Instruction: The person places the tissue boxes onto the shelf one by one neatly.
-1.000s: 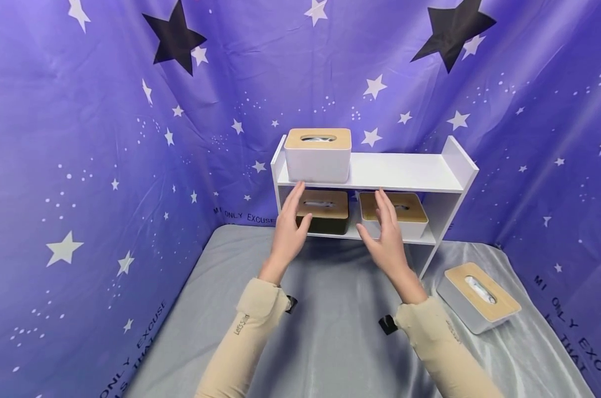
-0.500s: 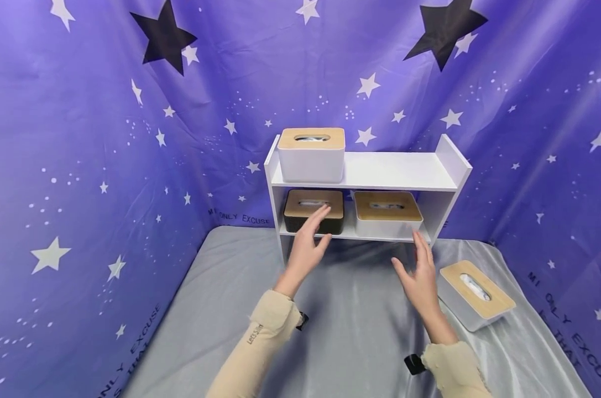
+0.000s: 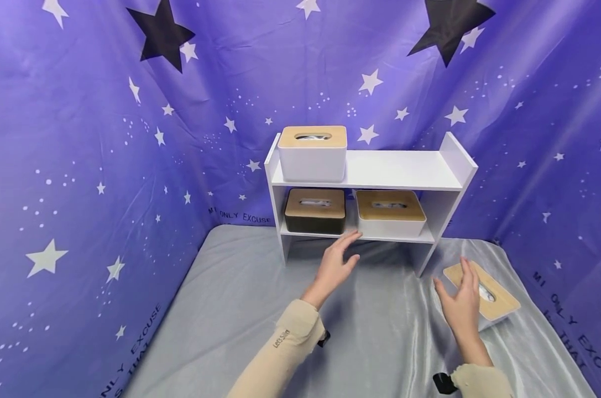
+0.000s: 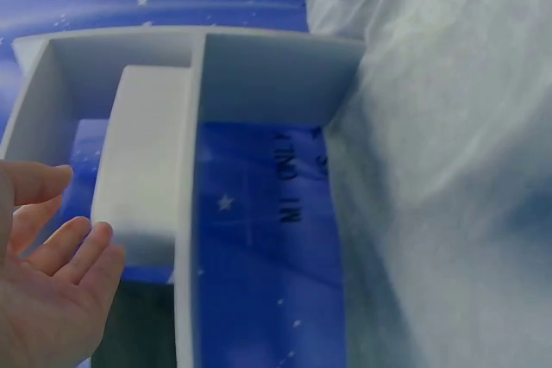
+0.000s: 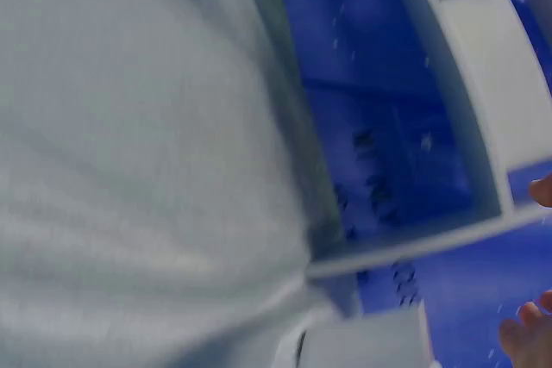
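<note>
A tissue box (image 3: pixel 503 303) with a light wooden lid and pale body sits on the grey cloth to the right of the shelf. My right hand (image 3: pixel 461 307) overlaps its left side in the head view, fingers apart; contact cannot be told. In front of the white shelf (image 3: pixel 400 170), my left hand (image 3: pixel 332 270) hovers with nothing in it. On the lower board stand a black tissue box (image 3: pixel 315 213) and a white tissue box (image 3: pixel 391 214), both wooden-lidded. Another white tissue box (image 3: pixel 312 157) is on the top board at the left.
Grey cloth (image 3: pixel 220 320) covers the surface under the shelf. A purple curtain with stars (image 3: pixel 230 83) hangs behind and along both sides. The shelf's right side panel (image 3: pixel 442 221) stands between the lower boxes and the box on the cloth.
My right hand has moved from in front of the shelf rightward and down to the box on the cloth. My left hand has shifted right and lower. The boxes have stayed in place.
</note>
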Tool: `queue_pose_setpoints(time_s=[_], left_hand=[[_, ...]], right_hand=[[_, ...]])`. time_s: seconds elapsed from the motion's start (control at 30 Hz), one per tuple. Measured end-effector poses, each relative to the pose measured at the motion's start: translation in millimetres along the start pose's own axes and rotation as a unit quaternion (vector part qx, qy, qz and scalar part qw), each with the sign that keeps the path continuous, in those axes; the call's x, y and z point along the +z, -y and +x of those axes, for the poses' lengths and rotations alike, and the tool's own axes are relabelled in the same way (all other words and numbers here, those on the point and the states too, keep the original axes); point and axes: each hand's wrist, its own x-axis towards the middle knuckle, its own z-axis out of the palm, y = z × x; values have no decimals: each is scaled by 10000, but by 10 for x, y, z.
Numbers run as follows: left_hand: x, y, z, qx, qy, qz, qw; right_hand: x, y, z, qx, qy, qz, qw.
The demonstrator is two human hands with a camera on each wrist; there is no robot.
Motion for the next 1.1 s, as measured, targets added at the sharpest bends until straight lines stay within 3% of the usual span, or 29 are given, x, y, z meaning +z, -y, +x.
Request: queue_pose_setpoints(time_s=[0.33,0.67,0.83,1.1], left_hand=[[313,-35,-21,-131,425,245,9987],[513,-60,-46,-22,599,368,9975],[603,-50,-83,-166,746,322,9966],[700,-31,-125,-137,782,110,9968]], right_hand=[[-210,-426,-93,672,-319,-341,9966],[-352,-639,-180,1169,-515,-633,9898],[-454,-729,-224,1434,-432,-565,9871],[-580,-946,-250,1820,-95,-298,9828]])
